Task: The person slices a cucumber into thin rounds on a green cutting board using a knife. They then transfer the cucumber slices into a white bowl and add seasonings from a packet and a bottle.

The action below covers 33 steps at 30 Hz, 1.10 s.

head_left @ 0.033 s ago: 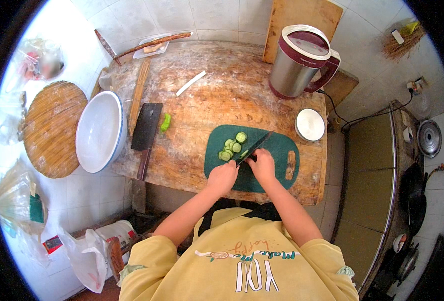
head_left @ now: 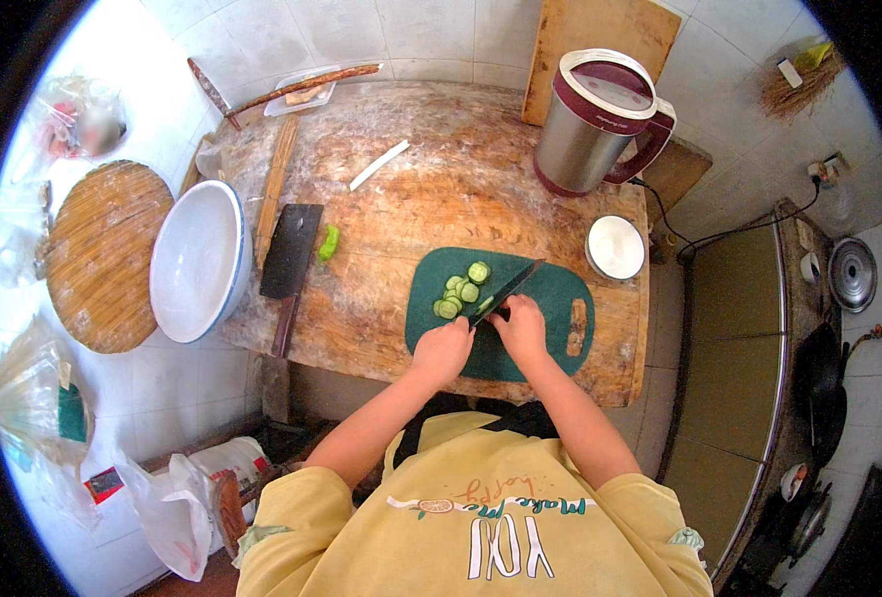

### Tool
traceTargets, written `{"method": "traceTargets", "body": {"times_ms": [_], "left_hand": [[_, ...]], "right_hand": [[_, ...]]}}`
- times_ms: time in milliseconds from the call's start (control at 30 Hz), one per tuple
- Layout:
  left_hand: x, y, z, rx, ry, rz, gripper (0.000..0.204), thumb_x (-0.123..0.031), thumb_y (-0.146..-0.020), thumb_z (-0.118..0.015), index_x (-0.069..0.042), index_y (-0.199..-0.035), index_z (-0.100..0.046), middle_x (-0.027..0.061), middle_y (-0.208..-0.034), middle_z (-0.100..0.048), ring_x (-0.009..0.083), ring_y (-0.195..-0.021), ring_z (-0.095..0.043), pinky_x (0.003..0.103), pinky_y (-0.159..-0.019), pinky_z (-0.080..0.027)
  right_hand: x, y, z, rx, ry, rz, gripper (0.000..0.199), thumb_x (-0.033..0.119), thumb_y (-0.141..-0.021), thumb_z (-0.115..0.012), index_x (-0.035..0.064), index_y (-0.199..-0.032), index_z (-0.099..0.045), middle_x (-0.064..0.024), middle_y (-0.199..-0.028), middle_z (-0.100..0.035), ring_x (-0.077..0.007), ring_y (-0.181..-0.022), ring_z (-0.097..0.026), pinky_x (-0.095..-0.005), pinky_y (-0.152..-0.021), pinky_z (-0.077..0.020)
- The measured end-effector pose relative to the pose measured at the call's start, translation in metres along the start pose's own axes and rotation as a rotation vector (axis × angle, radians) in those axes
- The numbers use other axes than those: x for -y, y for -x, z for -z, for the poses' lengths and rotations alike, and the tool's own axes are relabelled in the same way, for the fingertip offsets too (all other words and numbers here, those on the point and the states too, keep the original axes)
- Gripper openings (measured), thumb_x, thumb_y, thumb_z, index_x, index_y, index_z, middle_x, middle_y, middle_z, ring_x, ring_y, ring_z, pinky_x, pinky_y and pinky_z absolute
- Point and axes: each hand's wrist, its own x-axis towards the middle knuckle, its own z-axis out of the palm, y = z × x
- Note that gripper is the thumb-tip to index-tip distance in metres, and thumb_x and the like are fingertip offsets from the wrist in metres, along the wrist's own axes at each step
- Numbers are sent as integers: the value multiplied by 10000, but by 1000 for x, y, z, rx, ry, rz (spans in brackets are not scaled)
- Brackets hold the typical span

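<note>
Cucumber (head_left: 485,303) sits on green cutting board (head_left: 560,298), mostly hidden under left hand (head_left: 445,350), fingers curled down onto it. Right hand (head_left: 520,330) is clenched around handle of dark knife (head_left: 505,292), blade angled just ahead of the left fingertips. To slice well: keep left fingertips tucked behind the knuckles, blade vertical, even spacing. Cut pieces (head_left: 464,288) are pale green rounds with darker skin, lying loosely clustered just beyond the fingers, left of the blade
</note>
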Motion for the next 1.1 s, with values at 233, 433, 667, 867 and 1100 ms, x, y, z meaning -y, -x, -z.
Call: {"method": "traceTargets", "body": {"times_ms": [233, 433, 667, 867, 1100], "left_hand": [[2, -2, 2, 16, 55, 18, 245, -224, -875, -483, -50, -1046, -480, 189, -693, -599, 366, -658, -594, 459, -575, -474], [-1, 5, 10, 88, 366, 32, 433, -173, -823, -531, -186, -1228, -379, 219, -808, -597, 386, -754, -585, 463, -645, -459], [23, -16, -6, 207, 464, -57, 719, -75, -723, -495, -209, -1385, -250, 212, -843, -602, 334, -688, -584, 400, -649, -469], [-2, -22, 43, 570, 560, 365, 724, -70, -720, -501, -177, -1390, -250, 195, -913, -617, 331, -740, -588, 381, -698, -470], [22, -4, -2, -23, 436, -17, 454, -185, -802, -581, -83, -1228, -461, 190, -938, -614, 330, -775, -601, 391, -692, -470]], "right_hand": [[2, 1, 2, -26, -48, 4, 248, 169, -675, -729, -20, -777, -605, -142, -783, -569, -294, -798, -556, -388, -684, -465], [4, 0, 4, 54, -27, -61, 211, 104, -649, -690, -15, -782, -577, -171, -836, -573, -329, -859, -548, -413, -757, -458], [2, 1, 1, -8, -8, 9, 246, 165, -691, -722, -23, -803, -608, -150, -809, -585, -298, -810, -561, -394, -693, -474], [7, 1, 8, 50, -47, -66, 290, 195, -682, -717, -17, -851, -614, -161, -889, -597, -314, -904, -550, -394, -779, -455], [8, 1, 9, 50, -67, -74, 294, 203, -683, -716, -15, -856, -621, -156, -892, -602, -310, -907, -550, -394, -777, -453]]}}
